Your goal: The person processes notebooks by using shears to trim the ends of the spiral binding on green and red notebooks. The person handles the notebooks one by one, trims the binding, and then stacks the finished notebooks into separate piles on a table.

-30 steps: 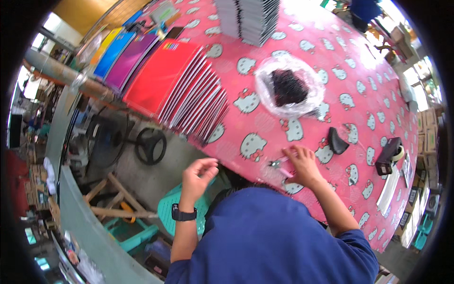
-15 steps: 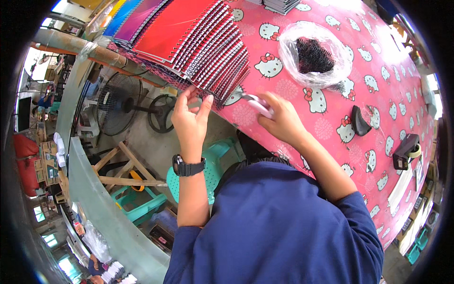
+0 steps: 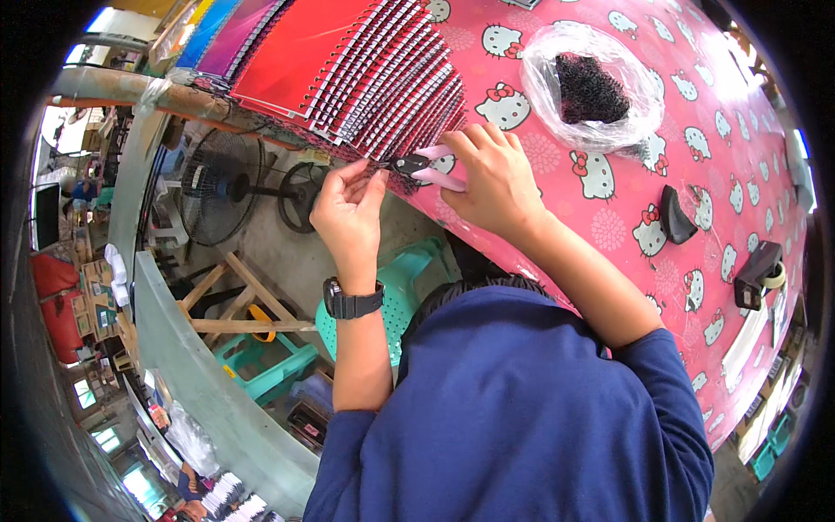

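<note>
Red spiral-bound notebooks (image 3: 287, 65) lie fanned in a stack at the table's near-left edge, their black coils facing right. My right hand (image 3: 500, 183) grips small pliers (image 3: 439, 180) with pale pink handles and a dark head. The handles are spread, and the plier tips meet the stack's lower corner, close to my left fingertips. At that same corner, my left hand (image 3: 350, 213) pinches with thumb and fingers; what lies between them is too small to make out. A black watch (image 3: 355, 300) is on my left wrist.
A clear plastic bag (image 3: 539, 109) of black coil pieces (image 3: 591, 91) sits on the pink patterned table (image 3: 609, 217). Further right are a curved black object (image 3: 674, 217) and a tape dispenser (image 3: 757, 277). Below the left edge stand a fan (image 3: 222, 187) and a green plastic chair (image 3: 396, 278).
My right hand has brought the pliers left to the notebook corner, and their handles have spread. My left hand stays by that corner, its fingertips now closer together.
</note>
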{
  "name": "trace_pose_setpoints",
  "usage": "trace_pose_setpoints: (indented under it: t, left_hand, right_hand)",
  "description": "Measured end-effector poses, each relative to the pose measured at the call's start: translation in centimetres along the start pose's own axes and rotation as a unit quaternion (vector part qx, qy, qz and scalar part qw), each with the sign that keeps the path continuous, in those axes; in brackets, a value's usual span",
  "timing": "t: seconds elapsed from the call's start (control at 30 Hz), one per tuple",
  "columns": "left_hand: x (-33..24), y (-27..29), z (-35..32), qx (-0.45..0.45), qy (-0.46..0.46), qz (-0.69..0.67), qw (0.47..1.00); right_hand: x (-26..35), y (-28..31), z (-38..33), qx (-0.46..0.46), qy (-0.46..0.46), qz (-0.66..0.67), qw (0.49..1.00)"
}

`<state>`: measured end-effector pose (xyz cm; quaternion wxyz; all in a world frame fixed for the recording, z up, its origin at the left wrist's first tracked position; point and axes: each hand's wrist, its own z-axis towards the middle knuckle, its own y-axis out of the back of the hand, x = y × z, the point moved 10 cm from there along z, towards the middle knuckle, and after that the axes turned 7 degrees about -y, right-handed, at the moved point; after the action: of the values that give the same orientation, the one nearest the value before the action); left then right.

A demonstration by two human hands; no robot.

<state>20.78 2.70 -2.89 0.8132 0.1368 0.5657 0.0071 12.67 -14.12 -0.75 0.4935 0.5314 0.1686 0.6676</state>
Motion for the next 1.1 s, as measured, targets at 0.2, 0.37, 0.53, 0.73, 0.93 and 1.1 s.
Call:
trace_pose_setpoints:
  t: [0.2, 0.37, 0.53, 0.73, 0.93, 1.1]
  left_hand:
    - [0.2, 0.0, 0.1, 0.000, -0.016, 0.002, 1.000]
    - [0.1, 0.1, 0.3, 0.003, -0.012, 0.011, 1.000]
    - [0.3, -0.1, 0.2, 0.007, -0.009, -0.014, 1.000]
    - [0.9, -0.2, 0.2, 0.017, 0.022, -0.048, 0.998]
    - [1.4, 0.2, 0.4, 0.011, -0.007, -0.064, 0.998]
    - [2.8, -0.2, 0.3, 0.024, 0.047, -0.124, 0.991]
  right_hand:
    - [-0.9, -1.5, 0.4, 0.094, -0.051, 0.000, 0.994]
    - [0.2, 1.0, 0.7, 0.022, 0.011, -0.018, 1.000]
    - [0.3, 0.1, 0.9, 0.018, 0.013, -0.039, 0.999]
    - [-0.5, -1.1, 1.0, 0.060, -0.027, 0.040, 0.997]
    - [-0.9, -0.3, 0.7, 0.044, -0.013, 0.015, 0.999]
    - [-0.7, 0.0, 0.8, 0.018, 0.009, -0.026, 0.999]
